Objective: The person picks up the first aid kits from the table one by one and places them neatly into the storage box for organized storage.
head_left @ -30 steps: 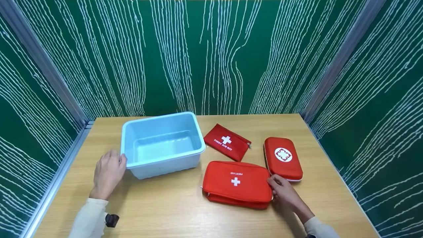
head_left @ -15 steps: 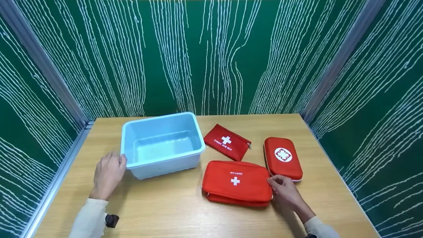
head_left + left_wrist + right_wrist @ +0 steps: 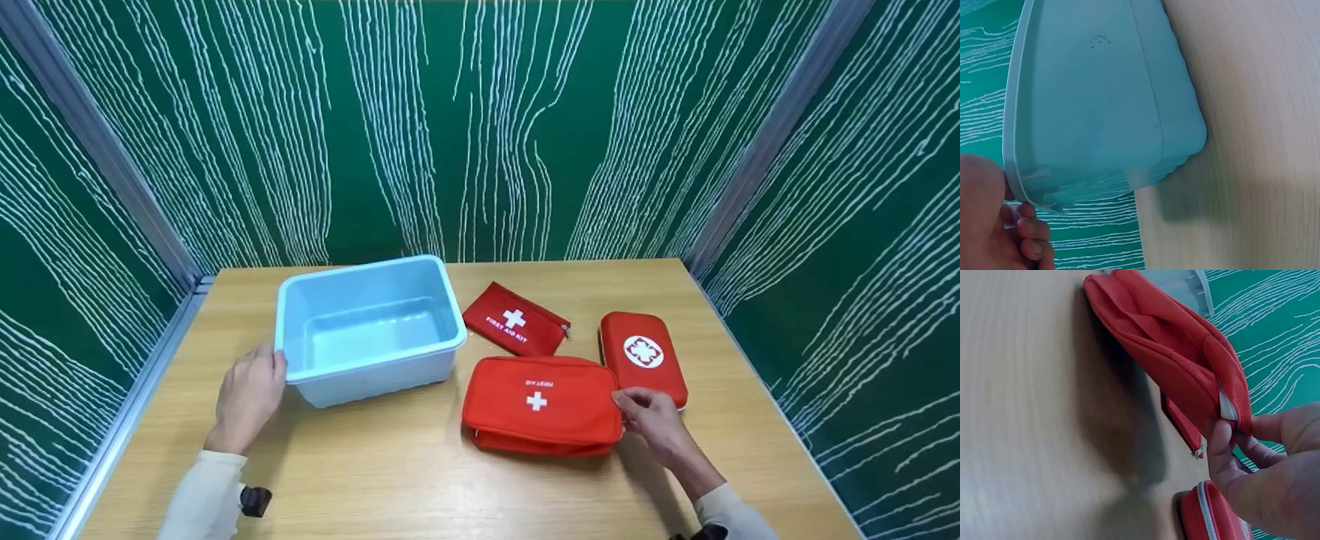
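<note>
Red FIRST AID bag (image 3: 541, 420), right end up off the table (image 3: 375, 472), pinched there by the right hand (image 3: 660, 427); left hand (image 3: 251, 394) grips the blue bin (image 3: 379, 382) at its near-left corner, FIRST AID KIT pouch (image 3: 517, 322) and red zip case (image 3: 645, 382) nearby.

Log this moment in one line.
left hand: grips blue bin by rim; right hand: pinches raised end of largest red pouch; bin: no contents visible
</note>
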Demonstrator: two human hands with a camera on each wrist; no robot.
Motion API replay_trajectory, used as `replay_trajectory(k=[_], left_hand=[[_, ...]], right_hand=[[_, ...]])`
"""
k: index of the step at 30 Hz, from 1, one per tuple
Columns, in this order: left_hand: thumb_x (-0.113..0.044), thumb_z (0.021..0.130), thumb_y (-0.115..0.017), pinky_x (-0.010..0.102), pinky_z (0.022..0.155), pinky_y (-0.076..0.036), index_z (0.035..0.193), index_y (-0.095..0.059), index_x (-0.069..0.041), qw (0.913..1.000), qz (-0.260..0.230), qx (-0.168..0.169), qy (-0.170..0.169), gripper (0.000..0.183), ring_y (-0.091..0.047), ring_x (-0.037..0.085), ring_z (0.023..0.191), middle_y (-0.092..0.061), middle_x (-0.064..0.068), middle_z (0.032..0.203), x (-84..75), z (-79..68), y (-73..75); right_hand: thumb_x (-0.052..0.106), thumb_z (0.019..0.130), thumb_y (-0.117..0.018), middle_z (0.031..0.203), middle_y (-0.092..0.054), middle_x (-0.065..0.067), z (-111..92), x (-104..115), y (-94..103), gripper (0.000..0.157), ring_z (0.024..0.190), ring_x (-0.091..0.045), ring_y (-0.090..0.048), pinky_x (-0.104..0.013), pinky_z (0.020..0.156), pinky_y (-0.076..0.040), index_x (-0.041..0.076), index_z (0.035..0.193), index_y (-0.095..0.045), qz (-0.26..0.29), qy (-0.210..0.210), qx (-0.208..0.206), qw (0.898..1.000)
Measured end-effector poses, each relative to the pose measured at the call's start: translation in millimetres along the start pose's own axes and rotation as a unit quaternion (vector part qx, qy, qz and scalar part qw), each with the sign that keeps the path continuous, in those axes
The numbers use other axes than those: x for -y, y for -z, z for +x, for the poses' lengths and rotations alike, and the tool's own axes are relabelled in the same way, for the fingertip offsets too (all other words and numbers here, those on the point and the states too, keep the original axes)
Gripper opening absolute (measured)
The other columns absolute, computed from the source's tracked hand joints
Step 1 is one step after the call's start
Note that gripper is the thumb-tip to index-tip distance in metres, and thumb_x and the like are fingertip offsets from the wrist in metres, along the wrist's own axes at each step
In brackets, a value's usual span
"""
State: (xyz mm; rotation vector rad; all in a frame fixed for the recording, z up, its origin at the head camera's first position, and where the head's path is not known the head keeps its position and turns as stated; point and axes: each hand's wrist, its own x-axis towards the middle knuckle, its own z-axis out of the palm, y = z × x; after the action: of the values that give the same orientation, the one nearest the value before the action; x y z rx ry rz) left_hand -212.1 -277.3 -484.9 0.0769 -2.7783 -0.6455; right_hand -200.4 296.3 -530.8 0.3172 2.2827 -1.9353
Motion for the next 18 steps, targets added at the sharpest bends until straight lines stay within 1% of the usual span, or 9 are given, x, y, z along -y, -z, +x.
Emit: replay_trajectory(k=[2,3,5,7,9,10,14,18], left_hand=[[-0.029,0.107,-0.028,0.049,0.076,-0.049,0.11,-0.054,0.004,0.9994,-0.017,0.025,0.017,0.041,-0.057,0.034,0.085,-0.058,0.019,0.092,0.5,-0.4,1.3],[-0.03,0.107,-0.026,0.052,0.08,-0.049,0.115,-0.052,0.004,0.9988,-0.024,0.036,0.024,0.044,-0.058,0.035,0.09,-0.059,0.021,0.097,0.8,-0.5,2.0],[-0.033,0.107,-0.022,0.052,0.081,-0.05,0.118,-0.05,0.003,0.9974,-0.033,0.055,0.034,0.047,-0.058,0.035,0.092,-0.058,0.021,0.099,1.8,-0.7,3.3],[-0.034,0.107,-0.02,0.048,0.076,-0.05,0.117,-0.049,0.001,0.9964,-0.037,0.067,0.037,0.046,-0.057,0.033,0.09,-0.057,0.019,0.096,3.3,-0.6,4.5],[-0.033,0.107,-0.02,0.041,0.069,-0.045,0.11,-0.049,-0.001,0.9962,-0.036,0.072,0.035,0.043,-0.053,0.028,0.082,-0.051,0.013,0.087,4.4,0.0,5.6],[-0.033,0.107,-0.019,0.039,0.068,-0.042,0.109,-0.048,-0.003,0.9956,-0.038,0.077,0.037,0.042,-0.051,0.027,0.081,-0.048,0.011,0.085,4.8,0.3,6.3],[-0.034,0.107,-0.017,0.039,0.069,-0.043,0.111,-0.048,-0.003,0.9938,-0.046,0.09,0.046,0.044,-0.052,0.027,0.083,-0.049,0.011,0.087,5.0,1.4,7.6],[-0.034,0.107,-0.016,0.038,0.067,-0.044,0.111,-0.048,-0.003,0.9932,-0.046,0.095,0.05,0.045,-0.053,0.027,0.082,-0.05,0.012,0.087,4.1,1.8,7.7]], right_hand=[[0.016,0.098,-0.06,0.091,-0.063,-0.003,0.7,3.8,2.8,0.031,0.076,-0.015,-0.062,-0.026,0.07,-0.055,-0.009,0.117,-0.06,0.006,-0.003,0.003,1.0],[0.018,0.098,-0.06,0.093,-0.063,-0.004,0.9,6.0,4.4,0.033,0.078,-0.016,-0.063,-0.026,0.072,-0.056,-0.008,0.119,-0.059,0.003,-0.005,0.003,1.0],[0.022,0.098,-0.06,0.097,-0.063,-0.004,1.1,11.0,8.1,0.037,0.081,-0.017,-0.063,-0.025,0.075,-0.056,-0.006,0.123,-0.058,-0.004,-0.008,0.002,1.0],[0.024,0.098,-0.061,0.1,-0.063,-0.005,1.3,16.4,11.8,0.041,0.082,-0.017,-0.064,-0.026,0.076,-0.056,-0.006,0.126,-0.056,-0.005,-0.006,0.004,1.0],[0.025,0.098,-0.06,0.102,-0.062,-0.005,1.7,21.7,15.1,0.044,0.083,-0.016,-0.065,-0.027,0.077,-0.057,-0.006,0.128,-0.053,-0.006,-0.003,0.001,1.0],[0.026,0.098,-0.06,0.103,-0.062,-0.005,2.1,24.3,16.8,0.046,0.083,-0.016,-0.066,-0.028,0.078,-0.057,-0.006,0.129,-0.052,-0.003,-0.002,0.0,1.0],[0.03,0.098,-0.06,0.104,-0.063,-0.004,3.0,35.1,23.2,0.05,0.084,-0.016,-0.07,-0.032,0.081,-0.057,-0.005,0.131,-0.049,0.009,-0.002,0.0,1.0],[0.032,0.096,-0.062,0.11,-0.06,-0.002,4.3,47.4,29.6,0.051,0.088,-0.014,-0.069,-0.03,0.084,-0.056,-0.001,0.133,-0.049,0.037,0.0,0.006,0.999]])
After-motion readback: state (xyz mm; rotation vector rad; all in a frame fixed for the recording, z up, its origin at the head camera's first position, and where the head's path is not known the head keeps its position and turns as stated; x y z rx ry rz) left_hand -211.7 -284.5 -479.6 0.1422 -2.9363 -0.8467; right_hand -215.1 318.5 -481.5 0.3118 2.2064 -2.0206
